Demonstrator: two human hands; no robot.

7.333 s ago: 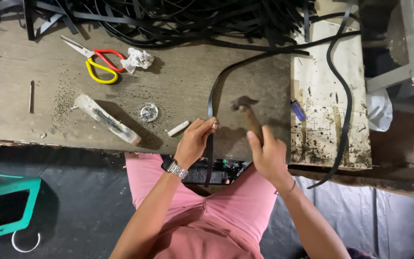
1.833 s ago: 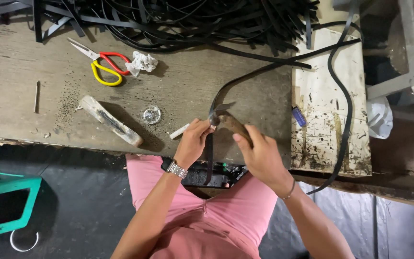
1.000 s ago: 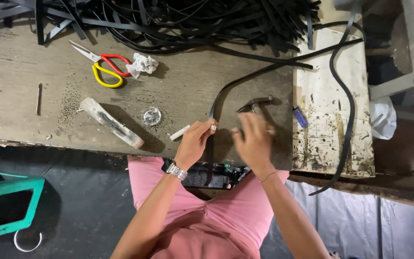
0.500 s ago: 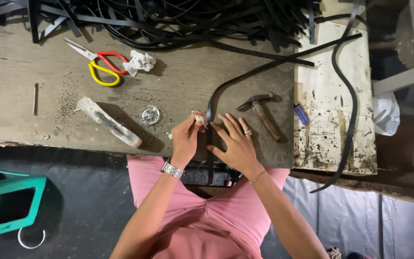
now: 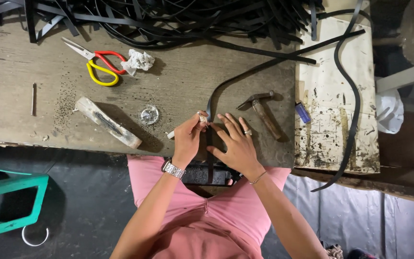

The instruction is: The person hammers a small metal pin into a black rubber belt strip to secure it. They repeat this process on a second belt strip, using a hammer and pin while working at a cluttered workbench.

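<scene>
I sit at a worn, scuffed wooden workbench (image 5: 178,81) over a dark floor. My left hand (image 5: 188,136) pinches a thin flat black rubber strip (image 5: 210,103) between thumb and fingertips; my right hand (image 5: 235,144) lies spread flat, pressing the strip to the bench. At 2 o'clock of my hands rests a wooden-handled hammer (image 5: 263,112); at 10 o'clock, red-and-yellow-handled scissors (image 5: 97,62). A tangled heap of black strips (image 5: 192,19) fills 12 o'clock. A teal plastic stool (image 5: 5,206) stands at 8 o'clock.

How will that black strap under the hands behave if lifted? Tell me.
The black strap is probably floppy: it curves across the workbench and drapes off the edge. It likely weighs little, being thin and flat, and should not roll. The left hand pinches it; the right hand presses it flat.
</scene>
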